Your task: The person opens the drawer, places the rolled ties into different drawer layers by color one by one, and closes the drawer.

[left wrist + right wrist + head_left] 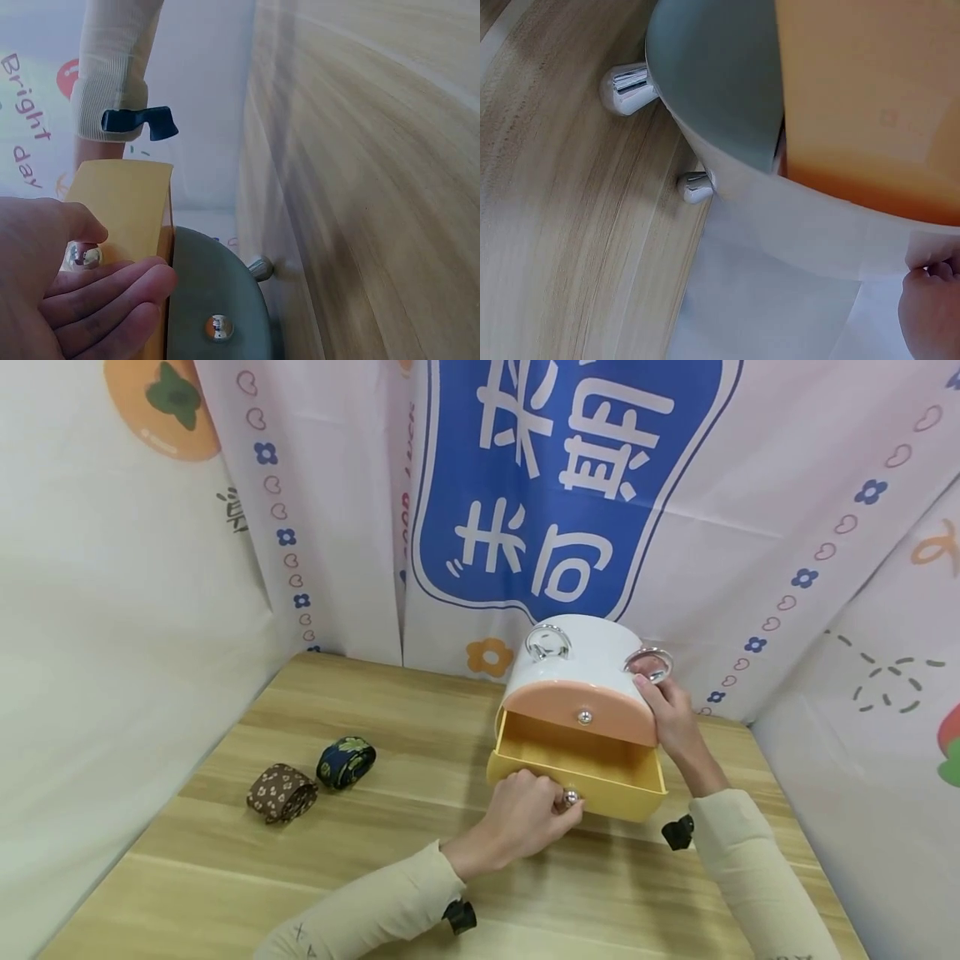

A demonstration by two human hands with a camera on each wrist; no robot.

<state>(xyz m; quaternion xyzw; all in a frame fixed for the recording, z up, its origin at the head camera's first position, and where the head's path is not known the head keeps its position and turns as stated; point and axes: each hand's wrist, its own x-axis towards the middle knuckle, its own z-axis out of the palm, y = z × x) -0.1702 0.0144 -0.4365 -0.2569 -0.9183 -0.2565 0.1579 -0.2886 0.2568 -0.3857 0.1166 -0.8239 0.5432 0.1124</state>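
A small rounded drawer cabinet [585, 652] stands at the back of the table, white on top with two chrome rings. Its upper drawer [547, 697] is pink and closed; the yellow drawer [622, 797] beneath it is pulled out, its inside showing. My left hand [525, 814] pinches the silver knob [84, 256] of the yellow drawer between thumb and fingers. On the cabinet's right side my right hand [675, 718] grips the body, thumb near the front edge below the right ring [651, 665]. In the right wrist view only part of this hand shows against the white wall.
Two rolled neckties lie on the left of the wooden table [420, 718]: a brown floral one [281, 793] and a dark blue one with leaves [346, 762]. A printed curtain [345, 527] hangs behind the table. Silver feet [628, 88] hold up the cabinet.
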